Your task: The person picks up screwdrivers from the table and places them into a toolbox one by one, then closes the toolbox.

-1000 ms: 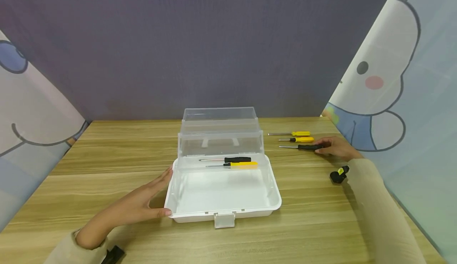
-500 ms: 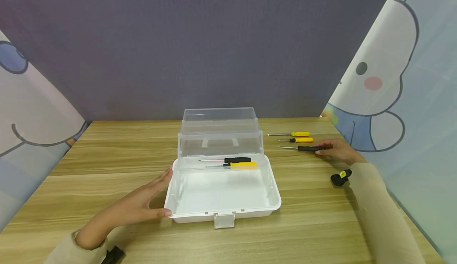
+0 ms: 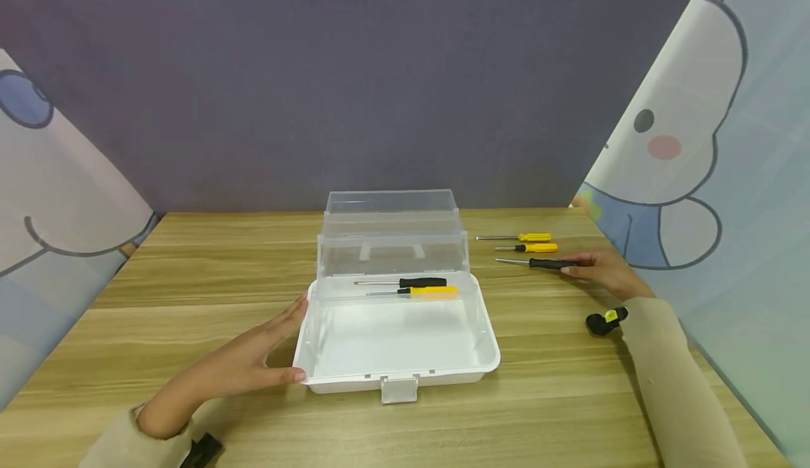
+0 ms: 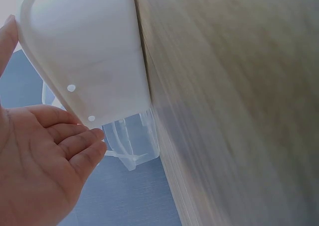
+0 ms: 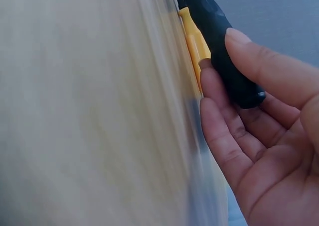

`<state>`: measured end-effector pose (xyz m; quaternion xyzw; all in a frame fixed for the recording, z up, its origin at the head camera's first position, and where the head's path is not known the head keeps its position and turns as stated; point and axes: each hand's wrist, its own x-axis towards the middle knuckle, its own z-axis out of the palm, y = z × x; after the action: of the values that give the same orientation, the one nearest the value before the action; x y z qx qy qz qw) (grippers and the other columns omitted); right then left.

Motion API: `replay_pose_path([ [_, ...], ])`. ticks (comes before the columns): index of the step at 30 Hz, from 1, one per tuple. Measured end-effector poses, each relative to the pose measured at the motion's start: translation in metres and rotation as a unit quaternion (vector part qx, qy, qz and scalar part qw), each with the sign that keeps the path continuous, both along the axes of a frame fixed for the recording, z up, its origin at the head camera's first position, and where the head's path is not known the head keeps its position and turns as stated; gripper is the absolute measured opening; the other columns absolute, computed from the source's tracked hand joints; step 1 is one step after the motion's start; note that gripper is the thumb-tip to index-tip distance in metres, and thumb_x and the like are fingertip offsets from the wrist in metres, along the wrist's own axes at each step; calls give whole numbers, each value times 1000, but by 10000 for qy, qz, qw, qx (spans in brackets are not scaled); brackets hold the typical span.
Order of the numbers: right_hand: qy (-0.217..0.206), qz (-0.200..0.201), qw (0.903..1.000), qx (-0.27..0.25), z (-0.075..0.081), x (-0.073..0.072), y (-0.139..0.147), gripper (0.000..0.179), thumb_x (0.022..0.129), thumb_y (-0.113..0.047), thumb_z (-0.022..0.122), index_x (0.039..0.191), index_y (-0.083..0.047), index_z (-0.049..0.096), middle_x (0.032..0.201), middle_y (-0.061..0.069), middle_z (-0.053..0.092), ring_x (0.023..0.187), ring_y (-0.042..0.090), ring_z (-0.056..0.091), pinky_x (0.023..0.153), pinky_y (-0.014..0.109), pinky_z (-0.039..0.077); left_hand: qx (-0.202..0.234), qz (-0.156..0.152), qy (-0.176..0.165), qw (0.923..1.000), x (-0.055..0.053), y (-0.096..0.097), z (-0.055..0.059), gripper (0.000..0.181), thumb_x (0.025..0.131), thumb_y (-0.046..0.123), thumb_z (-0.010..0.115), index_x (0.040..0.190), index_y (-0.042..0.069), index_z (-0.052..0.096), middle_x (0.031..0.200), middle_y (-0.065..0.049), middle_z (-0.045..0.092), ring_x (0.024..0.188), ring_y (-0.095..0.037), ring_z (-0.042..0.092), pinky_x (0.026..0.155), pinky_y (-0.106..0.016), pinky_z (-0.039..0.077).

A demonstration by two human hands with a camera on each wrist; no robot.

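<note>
In the head view my left hand (image 3: 253,359) rests against the left side of a white plastic toolbox (image 3: 395,347), thumb at its front corner and fingertips farther back along the rim. The left wrist view has the same hand (image 4: 47,151) with fingers lightly bent against the box wall (image 4: 94,47). To the right, my right hand (image 3: 601,273) pinches the handle end of a black-handled screwdriver (image 3: 545,263), whose shaft points left. Up close in the right wrist view, the thumb and fingers hold that black handle (image 5: 222,47).
Two yellow-handled screwdrivers (image 3: 535,237) lie behind the held one. Inside the box are a black-handled screwdriver (image 3: 422,282) and a yellow-and-black one (image 3: 433,291), seen through the clear plastic. The clear lid (image 3: 392,222) stands raised at the back; a latch (image 3: 399,389) hangs in front.
My right hand has shifted slightly right and toward me at the handle's end, and the screwdriver has turned a little. The left hand stays against the box.
</note>
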<state>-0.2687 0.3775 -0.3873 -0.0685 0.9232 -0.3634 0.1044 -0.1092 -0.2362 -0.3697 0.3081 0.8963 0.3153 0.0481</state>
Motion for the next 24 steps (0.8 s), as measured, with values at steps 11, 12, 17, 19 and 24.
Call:
replay_pose_path([
  [11,-91,-180,9994,-287,-4,2,-1,64,88,-44,63,131,2,53,133,25,50,121,40,45,98,55,38,7,-8,24,10000,-1,-1,0,94,84,39,70,150,0,15,155,-19,9,136,-46,19,103,-3,6],
  [12,-125,-172,9993,-318,-4,2,-1,64,88,-44,63,132,2,52,134,25,49,122,41,44,98,55,37,11,-15,25,10000,-1,-1,0,94,84,39,70,149,0,15,155,-19,9,136,-46,19,103,-3,6],
  [17,-135,-161,9993,-322,-4,3,-1,63,89,-44,61,132,1,52,135,25,49,120,37,47,98,54,39,51,-13,-38,10000,-1,-1,0,94,84,38,70,150,1,14,156,-18,8,137,-44,18,103,-3,7],
  [19,-87,-184,9995,-250,-4,4,-2,62,89,-45,61,131,0,54,133,23,51,114,27,53,96,50,42,45,-1,-58,10000,-1,0,0,94,84,38,70,150,2,14,156,-18,8,137,-44,18,103,-3,7],
  [24,-41,-254,9993,-266,-5,4,-1,61,88,-46,62,129,-1,56,130,22,54,94,-5,55,86,31,49,15,34,-96,9999,0,0,1,95,83,40,70,150,1,15,156,-18,9,137,-43,18,102,-3,7],
])
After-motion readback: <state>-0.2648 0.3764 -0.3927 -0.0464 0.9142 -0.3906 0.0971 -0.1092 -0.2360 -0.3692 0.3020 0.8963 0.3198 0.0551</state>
